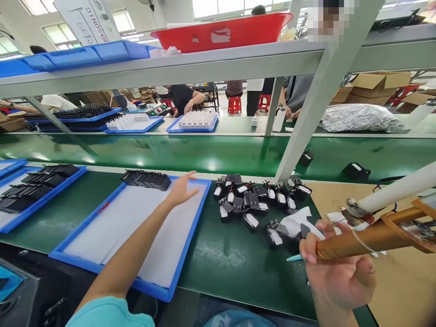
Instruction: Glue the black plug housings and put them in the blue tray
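Observation:
My left hand (182,190) reaches over the far right part of a blue-rimmed tray (189,236) with a white lining. Its fingers are spread and hold nothing. Just left of it, a row of black plastic cases (146,179) stands along the tray's far edge. On the right, my right hand (340,279), palm turned up, has its fingers curled around a copper-coloured cylindrical tool (354,243). A thin teal tip (294,257) points left beside these fingers; what it belongs to is hidden. Black cases with white labels (250,200) lie heaped between both hands.
A green conveyor belt (190,152) runs behind the bench, carrying loose black cases (356,171). A slanted metal post (303,122) rises at the belt's edge. Another blue tray (44,200) of black cases lies left. Across the belt, people work near trays of white parts (197,119).

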Motion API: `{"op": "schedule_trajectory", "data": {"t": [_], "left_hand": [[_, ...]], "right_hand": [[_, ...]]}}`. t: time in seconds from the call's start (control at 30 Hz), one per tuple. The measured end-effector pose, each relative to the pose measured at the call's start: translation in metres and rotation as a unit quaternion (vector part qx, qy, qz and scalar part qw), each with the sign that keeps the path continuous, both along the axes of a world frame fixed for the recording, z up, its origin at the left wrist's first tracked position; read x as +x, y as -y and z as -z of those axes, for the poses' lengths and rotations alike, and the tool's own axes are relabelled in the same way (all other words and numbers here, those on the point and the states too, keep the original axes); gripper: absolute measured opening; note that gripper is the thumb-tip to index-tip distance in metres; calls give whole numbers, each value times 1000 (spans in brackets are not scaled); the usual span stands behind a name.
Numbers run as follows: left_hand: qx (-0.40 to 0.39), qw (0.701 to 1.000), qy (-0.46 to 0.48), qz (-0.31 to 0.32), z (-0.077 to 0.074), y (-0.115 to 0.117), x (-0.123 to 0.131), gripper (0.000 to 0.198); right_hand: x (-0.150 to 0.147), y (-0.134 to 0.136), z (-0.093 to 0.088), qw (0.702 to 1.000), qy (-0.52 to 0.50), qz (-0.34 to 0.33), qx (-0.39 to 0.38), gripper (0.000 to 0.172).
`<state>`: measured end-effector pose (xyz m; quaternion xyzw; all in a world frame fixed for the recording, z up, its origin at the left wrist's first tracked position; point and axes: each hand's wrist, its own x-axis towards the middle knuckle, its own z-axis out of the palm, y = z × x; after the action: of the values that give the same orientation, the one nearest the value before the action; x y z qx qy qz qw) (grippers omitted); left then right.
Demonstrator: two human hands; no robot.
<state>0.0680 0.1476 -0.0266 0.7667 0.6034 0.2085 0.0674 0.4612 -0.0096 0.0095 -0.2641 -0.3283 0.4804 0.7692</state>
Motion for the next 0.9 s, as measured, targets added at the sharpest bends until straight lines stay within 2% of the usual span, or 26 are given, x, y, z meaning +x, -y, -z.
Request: {"op": "schedule_trajectory", "data": {"t": [0.07,0.13,0.2,0.3,0.4,0.5,0.57,0.63,0.7,0.8,0.9], "left_hand": [[-48,996,9,73,8,-3,32,81],[-79,991,23,102,15,-7,56,90],[-92,990,39,97,18,-11,71,92],[-86,992,62,71,11,-6,72,91],[-71,993,88,42,-9,25,61,90],[-111,988,100,32,-30,79,61,90],[-162,979,114,46,-35,118,73,93],[-208,967,137,54,-32,150,90,93],[-246,953,161,67,-21,171,107,91],[-287,933,190,101,-3,184,128,92],[-318,909,233,134,8,184,139,92]], "right_hand": [[0,0,1,1000,-1,-2,0,46],[0,0,2,1000,-1,-4,3,46],[0,0,2,1000,1,-5,10,45],[0,1,2,1000,7,-12,21,43],[0,1,2,999,9,-24,30,43],[0,0,1,999,3,-30,40,43],[-1,0,1,998,-1,-32,48,42],[-3,0,0,998,-1,-33,54,42],[-4,0,0,998,-1,-36,58,41],[-7,1,-2,997,0,-39,64,40],[-10,2,-3,996,1,-42,75,39]]}}
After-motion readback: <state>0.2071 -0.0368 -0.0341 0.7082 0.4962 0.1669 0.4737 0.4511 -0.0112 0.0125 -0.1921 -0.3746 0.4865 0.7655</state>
